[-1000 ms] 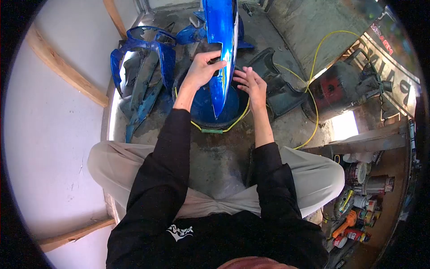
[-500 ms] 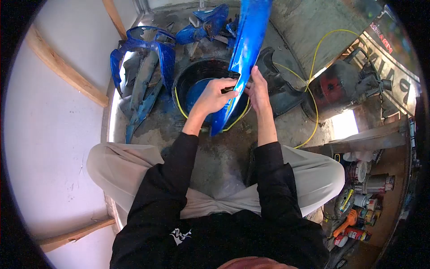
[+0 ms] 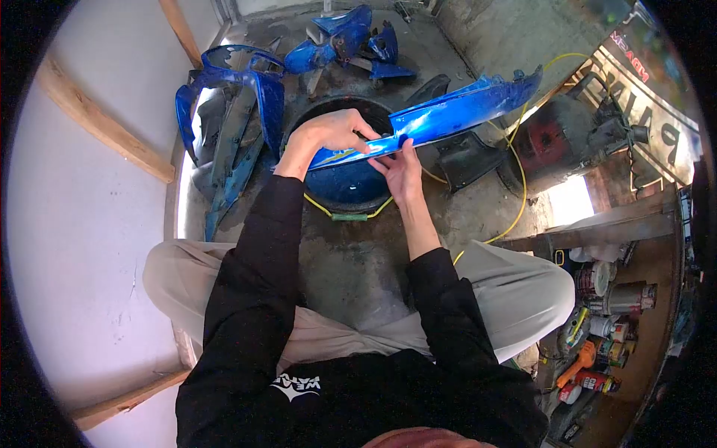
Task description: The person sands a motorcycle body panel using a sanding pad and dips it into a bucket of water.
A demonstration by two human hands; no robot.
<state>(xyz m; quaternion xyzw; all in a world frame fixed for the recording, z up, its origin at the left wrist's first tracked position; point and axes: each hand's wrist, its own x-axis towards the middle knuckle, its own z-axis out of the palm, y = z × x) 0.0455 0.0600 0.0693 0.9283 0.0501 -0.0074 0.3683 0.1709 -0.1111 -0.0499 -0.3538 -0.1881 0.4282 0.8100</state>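
Observation:
A long glossy blue motorcycle body panel (image 3: 463, 108) lies slantwise across the view, its wide end toward the upper right. My left hand (image 3: 332, 136) grips the panel's narrow left part from above, thumb and fingers pinching its edge. From below, my right hand (image 3: 403, 173) supports it near the middle, with the thumb against the near edge and fingers underneath, partly hidden. Below the panel stands a black bucket (image 3: 382, 113) with dark bluish liquid inside. Its yellow handle, with a green grip (image 3: 349, 217), hangs on the near side.
More blue body panels lie beyond the bucket (image 3: 328, 48) and to its left (image 3: 270, 97). Dark panels (image 3: 470, 160) rest at right, beside a tank (image 3: 549, 142) and a yellow hose (image 3: 520, 194). A shelf (image 3: 642, 351) with cans stands near my right knee. A white wall (image 3: 89, 224) bounds the left.
The panel has swung from nearly upright in view to slanting, its wide end moving right and down. My left hand has shifted left and my right hand slightly left and down.

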